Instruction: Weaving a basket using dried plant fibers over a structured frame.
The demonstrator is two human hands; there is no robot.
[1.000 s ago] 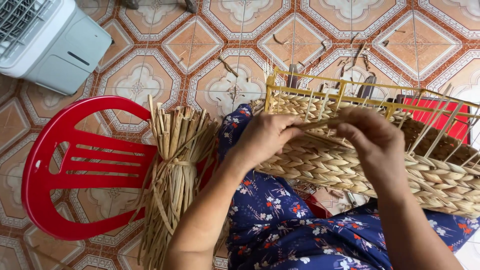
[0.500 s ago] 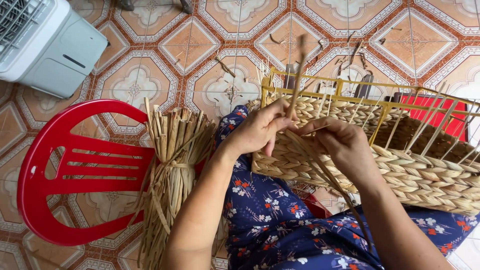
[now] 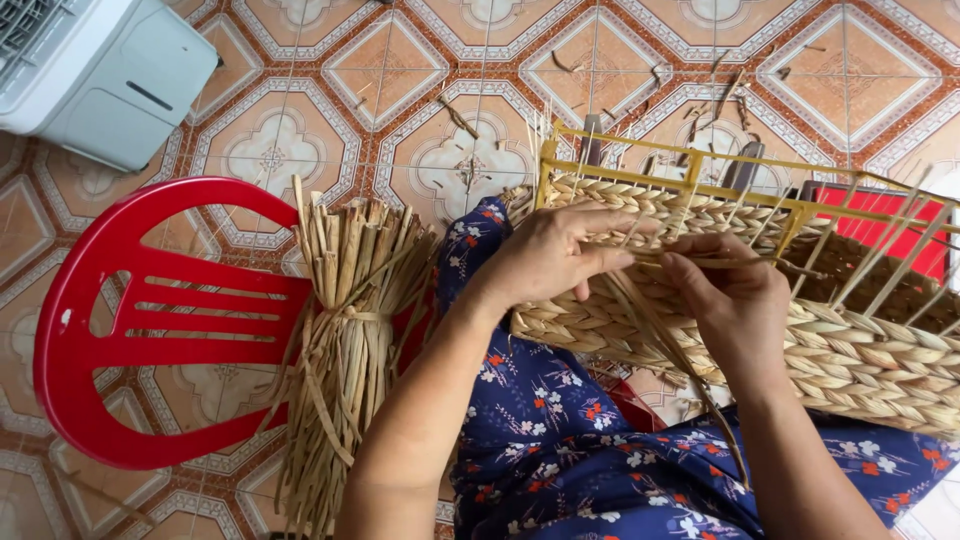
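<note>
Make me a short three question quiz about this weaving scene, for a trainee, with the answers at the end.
1. True or false: both hands are on the basket.
2. What lies on the red chair?
A. a bundle of dry reeds
B. a pair of scissors
C. a folded cloth
3. Fill in the missing word: the frame at the basket's top edge is coloured ____.

Key
1. True: the left hand and the right hand both pinch strands at the woven rim.
2. A: the reeds, tied around the middle, lie across the seat.
3. Yellow.
</note>
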